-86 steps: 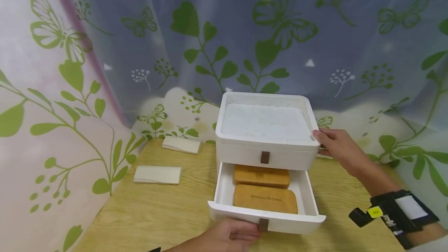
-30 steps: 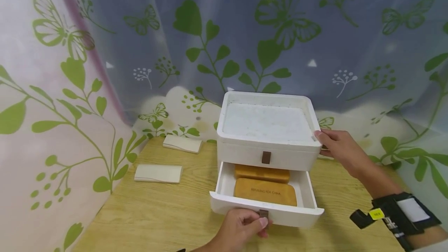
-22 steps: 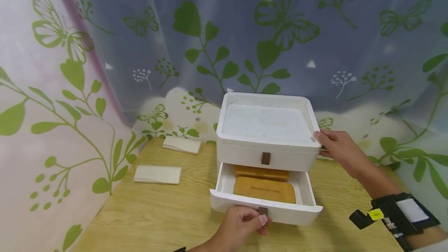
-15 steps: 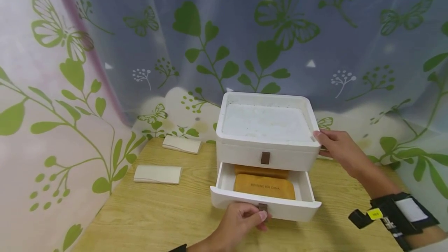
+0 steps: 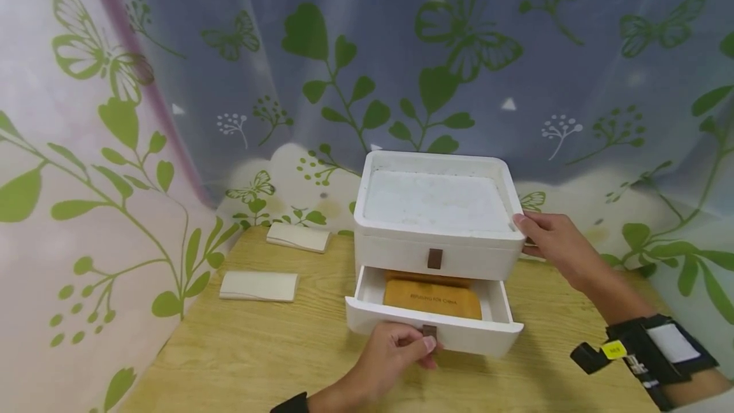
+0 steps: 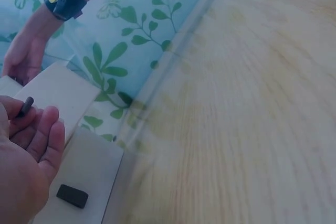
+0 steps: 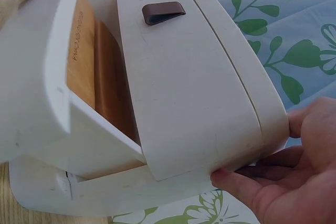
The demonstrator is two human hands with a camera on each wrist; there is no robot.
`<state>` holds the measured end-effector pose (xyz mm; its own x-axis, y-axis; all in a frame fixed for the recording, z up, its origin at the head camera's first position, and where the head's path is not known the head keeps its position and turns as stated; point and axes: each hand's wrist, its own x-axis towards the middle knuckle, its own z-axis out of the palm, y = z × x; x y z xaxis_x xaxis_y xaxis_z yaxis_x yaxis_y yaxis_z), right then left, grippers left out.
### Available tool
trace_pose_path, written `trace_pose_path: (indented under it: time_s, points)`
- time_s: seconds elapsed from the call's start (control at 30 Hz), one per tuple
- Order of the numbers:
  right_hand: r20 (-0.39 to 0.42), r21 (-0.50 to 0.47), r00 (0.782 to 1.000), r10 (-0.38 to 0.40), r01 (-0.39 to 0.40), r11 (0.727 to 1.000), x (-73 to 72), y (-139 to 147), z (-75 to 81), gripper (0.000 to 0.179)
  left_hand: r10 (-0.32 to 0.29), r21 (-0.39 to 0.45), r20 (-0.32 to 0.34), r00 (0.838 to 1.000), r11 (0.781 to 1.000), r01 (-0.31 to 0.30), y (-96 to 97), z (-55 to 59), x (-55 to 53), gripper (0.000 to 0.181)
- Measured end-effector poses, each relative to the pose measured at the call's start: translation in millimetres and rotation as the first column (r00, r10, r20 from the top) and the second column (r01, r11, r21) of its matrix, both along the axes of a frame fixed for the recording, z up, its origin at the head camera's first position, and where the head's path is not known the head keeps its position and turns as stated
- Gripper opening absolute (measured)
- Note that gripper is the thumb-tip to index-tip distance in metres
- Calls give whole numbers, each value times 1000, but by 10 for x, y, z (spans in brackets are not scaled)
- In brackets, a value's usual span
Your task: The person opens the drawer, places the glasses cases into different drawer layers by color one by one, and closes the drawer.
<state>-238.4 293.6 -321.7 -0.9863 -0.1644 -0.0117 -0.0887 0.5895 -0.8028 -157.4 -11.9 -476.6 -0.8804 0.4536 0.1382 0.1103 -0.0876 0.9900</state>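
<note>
A white drawer unit (image 5: 378,252) stands on the table with a drawer (image 5: 482,338) partly pulled out below the closed upper one. My left hand (image 5: 385,357) pinches the brown pull tab (image 5: 429,332) on that drawer's front between thumb and fingers. Inside lie two mustard-coloured cases; the front case (image 5: 432,299) bears dark lettering, and the rear case (image 7: 111,77) is mostly hidden under the upper drawer. My right hand (image 5: 553,244) holds the unit's right side, thumb at the top rim. In the left wrist view another white front with a dark tab (image 6: 72,196) shows.
Two flat cream-coloured cases lie left of the unit, a rear case (image 5: 298,237) and a nearer case (image 5: 258,286). A shallow recessed top (image 5: 436,199) caps the unit. Patterned curtain (image 5: 321,101) hangs close behind and at both sides. Wood-grain table (image 5: 229,355) extends in front.
My left hand has moved from beside the tab to pinching it. The drawer has slid inward, covering more of the rear case. My right hand has stayed at the unit's side.
</note>
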Motion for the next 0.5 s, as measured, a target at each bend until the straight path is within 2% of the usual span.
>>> trace_pose_path:
  time_s: [0.27,0.5]
  points:
    - [27,-26,1000,7,-7,1000,-10,-17,-4,72,-2,7,8,1000,1000,2,11,4,-155,33]
    - [16,-11,1000,8,-7,1000,-10,-1,14,70,-5,-6,-4,1000,1000,5,41,21,-239,32]
